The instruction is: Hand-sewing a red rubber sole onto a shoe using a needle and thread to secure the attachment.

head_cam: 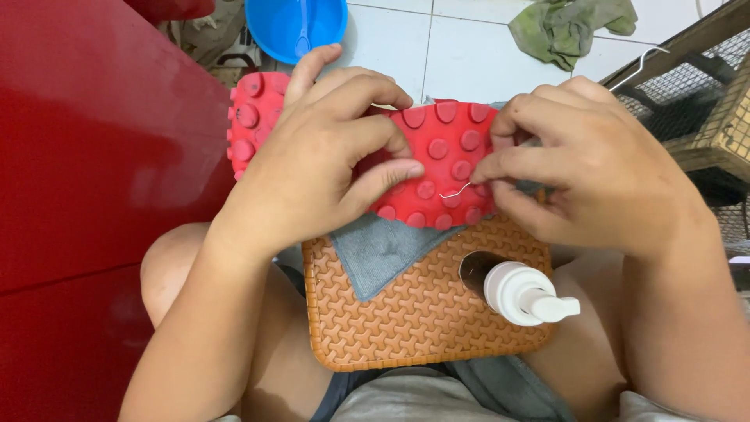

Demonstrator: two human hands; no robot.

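A shoe lies sole-up, its red studded sole [449, 152] facing me. My left hand [320, 164] grips the middle of the sole, thumb and fingers wrapped over it. My right hand [586, 168] pinches at the sole's right edge, where a thin pale thread [455, 191] curls out between the studs. The shoe rests on a grey cloth [383, 250] over an orange woven stool [414, 312] held between my knees.
A white pump bottle [525, 295] sticks up through a hole in the stool. A red cabinet [94, 195] fills the left side. A blue bowl [295, 27] with a spoon and a green rag [574, 23] lie on the white tiles; a wire cage [703, 109] stands at right.
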